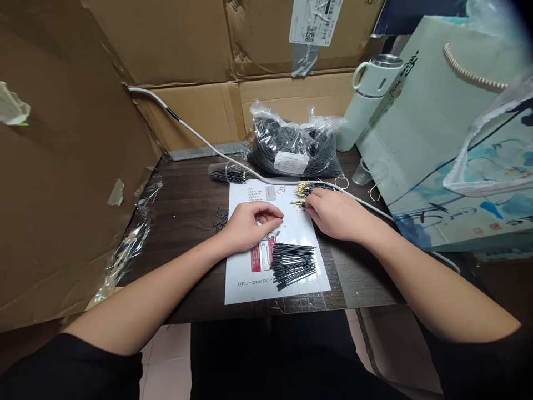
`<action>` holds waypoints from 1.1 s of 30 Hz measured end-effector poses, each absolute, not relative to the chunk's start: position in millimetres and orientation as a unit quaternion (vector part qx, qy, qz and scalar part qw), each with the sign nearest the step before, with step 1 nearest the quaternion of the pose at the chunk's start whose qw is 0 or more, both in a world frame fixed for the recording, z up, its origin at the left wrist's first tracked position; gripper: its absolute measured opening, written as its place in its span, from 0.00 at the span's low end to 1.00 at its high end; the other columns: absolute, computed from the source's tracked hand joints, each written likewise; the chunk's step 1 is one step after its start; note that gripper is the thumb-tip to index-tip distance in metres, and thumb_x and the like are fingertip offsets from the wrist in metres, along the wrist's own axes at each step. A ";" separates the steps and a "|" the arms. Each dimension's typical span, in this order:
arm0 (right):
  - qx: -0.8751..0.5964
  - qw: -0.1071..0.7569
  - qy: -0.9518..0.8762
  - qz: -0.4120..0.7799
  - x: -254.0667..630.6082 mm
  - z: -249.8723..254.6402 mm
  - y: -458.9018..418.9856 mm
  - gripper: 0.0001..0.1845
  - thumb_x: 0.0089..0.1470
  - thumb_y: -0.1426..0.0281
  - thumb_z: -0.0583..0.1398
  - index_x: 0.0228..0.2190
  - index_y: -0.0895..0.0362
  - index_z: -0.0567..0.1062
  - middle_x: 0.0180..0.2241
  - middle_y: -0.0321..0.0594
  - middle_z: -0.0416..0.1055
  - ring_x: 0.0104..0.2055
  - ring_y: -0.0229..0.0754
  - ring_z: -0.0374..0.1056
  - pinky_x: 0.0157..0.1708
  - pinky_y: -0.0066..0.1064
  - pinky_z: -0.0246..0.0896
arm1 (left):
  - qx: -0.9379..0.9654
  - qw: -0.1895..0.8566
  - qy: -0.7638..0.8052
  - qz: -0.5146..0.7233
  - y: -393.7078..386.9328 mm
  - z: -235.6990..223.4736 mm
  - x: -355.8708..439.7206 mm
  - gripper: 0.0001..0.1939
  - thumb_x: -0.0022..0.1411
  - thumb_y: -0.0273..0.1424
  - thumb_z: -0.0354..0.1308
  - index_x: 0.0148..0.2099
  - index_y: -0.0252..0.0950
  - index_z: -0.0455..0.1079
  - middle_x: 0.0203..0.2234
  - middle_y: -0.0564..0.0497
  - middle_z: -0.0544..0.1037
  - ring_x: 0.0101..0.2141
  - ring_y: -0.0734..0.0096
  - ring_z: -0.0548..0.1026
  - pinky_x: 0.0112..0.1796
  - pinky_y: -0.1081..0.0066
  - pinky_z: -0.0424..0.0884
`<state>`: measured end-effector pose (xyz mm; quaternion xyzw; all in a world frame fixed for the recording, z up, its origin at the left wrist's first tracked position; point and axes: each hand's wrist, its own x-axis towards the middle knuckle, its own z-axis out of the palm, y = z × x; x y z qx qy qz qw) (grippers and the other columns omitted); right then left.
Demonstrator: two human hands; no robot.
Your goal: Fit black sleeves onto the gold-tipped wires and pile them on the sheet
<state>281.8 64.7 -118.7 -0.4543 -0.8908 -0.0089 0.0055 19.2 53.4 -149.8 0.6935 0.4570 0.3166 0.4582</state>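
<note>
My left hand [252,225] rests over the printed sheet [245,272], thumb and forefinger pinched on a small black tube [281,217], of which only a bit shows. To its left lie several short black tubes [220,219] on the table. At the sheet's right edge, my right hand [335,214] has its fingers curled together at a pile of black wires with gold tips [302,190]; some gold ends stick out beside the fingertips, and what the fingers grip is hidden. Between my forearms a row of thin black sticks [293,265] lies on the sheet.
A clear bag of black parts [295,147] stands behind the sheet, beside a pale green bottle [366,100]. A white cable [200,139] crosses the table. Cardboard walls [175,44] enclose the left and back; a paper bag [441,144] stands right. Another black bundle [229,175] lies at back left.
</note>
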 end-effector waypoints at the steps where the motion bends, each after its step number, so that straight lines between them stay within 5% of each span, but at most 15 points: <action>1: -0.450 0.011 -0.893 -0.010 281.1 -117.9 63.9 0.13 0.74 0.71 0.53 0.37 0.60 0.75 0.40 0.50 0.76 0.37 0.48 0.70 0.36 0.39 0.55 | 0.688 0.464 0.460 0.315 53.7 -150.4 19.2 0.11 0.62 0.36 0.71 0.44 0.35 0.84 0.34 0.49 0.85 0.33 0.73 0.78 0.39 0.70 0.75; 7: -0.407 0.114 -0.906 0.029 280.9 -118.9 62.4 0.09 0.73 0.71 0.53 0.39 0.59 0.72 0.40 0.51 0.76 0.43 0.53 0.70 0.45 0.42 0.59 | 0.642 0.514 0.469 0.322 55.5 -151.0 18.8 0.15 0.58 0.38 0.74 0.43 0.33 0.82 0.33 0.47 0.83 0.32 0.73 0.76 0.35 0.72 0.74; 16: -0.323 0.259 -0.884 0.216 274.2 -119.5 53.8 0.03 0.71 0.72 0.55 0.41 0.55 0.70 0.38 0.42 0.74 0.37 0.43 0.68 0.38 0.34 0.61 | 0.610 0.550 0.457 0.341 55.4 -152.5 21.0 0.18 0.54 0.38 0.77 0.41 0.33 0.80 0.31 0.49 0.80 0.30 0.74 0.75 0.32 0.73 0.72; 33: -0.288 0.294 -0.890 0.194 267.6 -127.6 50.3 0.07 0.70 0.75 0.56 0.43 0.56 0.74 0.39 0.45 0.73 0.39 0.45 0.69 0.39 0.36 0.64 | 0.640 0.531 0.447 0.331 53.4 -151.3 20.9 0.17 0.56 0.39 0.77 0.42 0.33 0.81 0.33 0.48 0.82 0.32 0.74 0.75 0.36 0.71 0.73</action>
